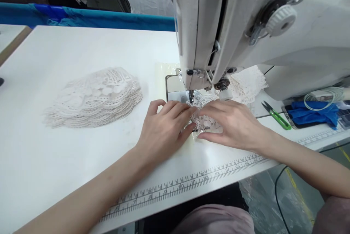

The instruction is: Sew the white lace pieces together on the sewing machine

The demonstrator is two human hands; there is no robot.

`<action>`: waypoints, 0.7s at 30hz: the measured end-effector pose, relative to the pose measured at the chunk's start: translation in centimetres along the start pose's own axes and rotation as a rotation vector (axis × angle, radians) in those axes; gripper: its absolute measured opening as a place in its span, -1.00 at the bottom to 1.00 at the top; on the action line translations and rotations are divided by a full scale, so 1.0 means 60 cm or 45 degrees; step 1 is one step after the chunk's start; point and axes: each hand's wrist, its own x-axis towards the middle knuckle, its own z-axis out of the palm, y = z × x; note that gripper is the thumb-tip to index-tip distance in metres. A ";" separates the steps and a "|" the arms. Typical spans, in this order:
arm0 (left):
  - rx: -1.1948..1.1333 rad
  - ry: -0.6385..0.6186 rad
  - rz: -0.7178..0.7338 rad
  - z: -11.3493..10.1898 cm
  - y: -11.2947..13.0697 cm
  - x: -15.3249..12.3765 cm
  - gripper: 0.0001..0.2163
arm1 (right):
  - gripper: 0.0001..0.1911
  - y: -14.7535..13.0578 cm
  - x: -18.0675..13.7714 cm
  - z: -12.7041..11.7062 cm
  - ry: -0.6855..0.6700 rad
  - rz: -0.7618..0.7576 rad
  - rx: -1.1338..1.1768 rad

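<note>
With the presser foot (191,97) taken as the clock's centre, a lace stack (95,99) is laid at nine o'clock, presumably for easy reach. Toward eight, the left hand (165,123) is placed with fingers curled, tips at the lace piece (209,123); whether it is pinched cannot be told. The lace piece is spread at five, apparently steadied from both sides. At four, it is touched by the right hand (236,124), arched, thumb well parted from the fingers. Green snips (277,116) are set just past three.

one left hand (165,124), one right hand (236,124), one sewing machine (188,19), one lace stack (98,95), layers uncountable, one green snipper (278,117), one blue cloth (313,113)
</note>
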 end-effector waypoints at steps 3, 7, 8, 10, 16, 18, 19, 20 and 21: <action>-0.134 -0.088 -0.093 0.004 -0.007 0.007 -0.78 | -0.75 0.005 0.005 0.020 0.015 0.004 -0.060; -0.223 -0.080 -0.159 0.009 -0.012 0.014 -0.82 | -0.64 0.017 0.017 0.037 0.074 0.070 -0.025; -0.240 -0.078 -0.172 0.010 -0.013 0.015 -0.81 | -0.64 0.020 0.019 0.040 0.093 0.085 0.014; -0.286 -0.085 -0.229 0.011 -0.016 0.016 -0.81 | -0.63 0.024 0.021 0.045 0.118 0.106 0.112; -0.648 -0.125 -0.551 0.009 -0.022 0.023 -0.85 | -0.74 0.037 0.020 0.063 0.260 0.072 0.294; -0.723 -0.143 -0.592 0.007 -0.021 0.025 -0.83 | -0.76 0.040 0.019 0.064 0.310 0.102 0.370; -0.739 -0.150 -0.600 0.007 -0.020 0.026 -0.83 | -0.75 0.041 0.019 0.064 0.330 0.125 0.411; -0.745 -0.153 -0.602 0.006 -0.020 0.026 -0.82 | -0.75 0.041 0.019 0.063 0.345 0.144 0.442; -0.748 -0.154 -0.601 0.006 -0.020 0.027 -0.82 | -0.75 0.041 0.019 0.062 0.359 0.154 0.458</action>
